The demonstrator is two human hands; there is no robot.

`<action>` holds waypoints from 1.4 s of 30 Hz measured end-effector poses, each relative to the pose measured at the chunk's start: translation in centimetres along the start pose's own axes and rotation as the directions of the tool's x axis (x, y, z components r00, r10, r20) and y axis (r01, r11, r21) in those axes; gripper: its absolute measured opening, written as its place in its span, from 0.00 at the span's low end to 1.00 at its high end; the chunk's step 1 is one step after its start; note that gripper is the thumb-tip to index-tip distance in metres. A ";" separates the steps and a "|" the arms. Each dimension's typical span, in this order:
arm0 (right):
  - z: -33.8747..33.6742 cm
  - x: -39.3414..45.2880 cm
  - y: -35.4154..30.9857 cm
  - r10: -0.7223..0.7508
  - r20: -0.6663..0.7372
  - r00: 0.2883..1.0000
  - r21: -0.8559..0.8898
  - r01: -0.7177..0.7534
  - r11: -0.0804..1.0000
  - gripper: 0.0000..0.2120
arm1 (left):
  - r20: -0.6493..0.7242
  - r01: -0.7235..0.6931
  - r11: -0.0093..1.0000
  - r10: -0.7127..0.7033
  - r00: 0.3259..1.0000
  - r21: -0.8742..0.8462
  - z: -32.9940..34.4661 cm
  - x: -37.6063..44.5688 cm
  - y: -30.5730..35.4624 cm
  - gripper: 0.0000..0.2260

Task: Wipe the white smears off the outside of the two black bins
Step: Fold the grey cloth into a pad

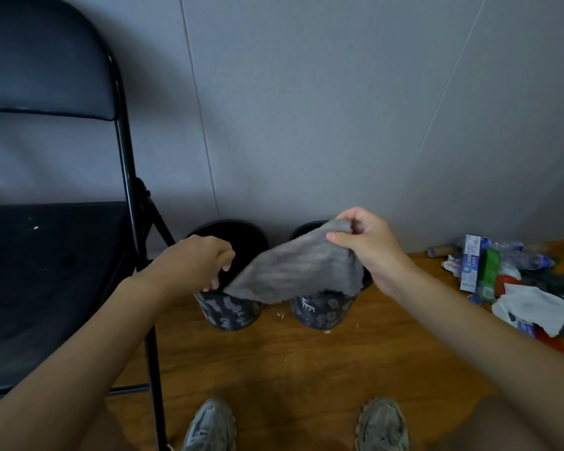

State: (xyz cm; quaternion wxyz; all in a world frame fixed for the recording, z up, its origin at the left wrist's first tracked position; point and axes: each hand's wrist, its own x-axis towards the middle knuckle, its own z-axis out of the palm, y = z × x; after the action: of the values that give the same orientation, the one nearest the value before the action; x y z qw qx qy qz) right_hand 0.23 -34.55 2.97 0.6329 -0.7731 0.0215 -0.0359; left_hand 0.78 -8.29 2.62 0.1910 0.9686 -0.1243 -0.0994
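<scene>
We pinch the cloth (pixel 293 268) between right hand (pixel 368 245) and left hand (pixel 199 262), both bins (pixel 228 310) below still smeared, wiping not yet begun.

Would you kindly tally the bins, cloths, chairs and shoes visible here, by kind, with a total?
Black bins: 2, left bin and right bin
Grey cloth: 1, held by left hand and right hand
Folding chair: 1
Shoes: 2, left shoe and right shoe
Total: 6

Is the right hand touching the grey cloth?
Touching. The head view shows the right hand pinching the top corner of the grey cloth between thumb and fingers, so the cloth hangs from it above the two black bins.
</scene>
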 end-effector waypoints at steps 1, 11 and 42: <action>-0.3 0.1 0.0 -0.007 0.002 1.000 0.015 0.007 1.000 0.09 | -0.019 0.007 0.991 -0.010 1.000 -0.133 0.0 0.1 0.0 0.13; -0.4 0.0 -0.4 -0.076 0.167 0.983 -0.128 0.098 0.987 0.11 | 0.141 -0.016 0.985 0.041 0.989 -0.173 3.1 0.8 1.6 0.24; 0.2 -0.3 -1.0 -0.069 0.193 0.979 0.319 0.004 0.948 0.09 | 0.220 0.231 0.391 -0.073 0.973 -0.891 6.9 1.2 5.8 0.10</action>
State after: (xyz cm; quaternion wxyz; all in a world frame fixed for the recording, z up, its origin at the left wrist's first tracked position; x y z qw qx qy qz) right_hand -0.02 -34.11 3.94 0.7467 -0.6615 -0.0635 0.0280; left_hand -0.95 -16.20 -1.54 0.6677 0.7049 0.0253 -0.2380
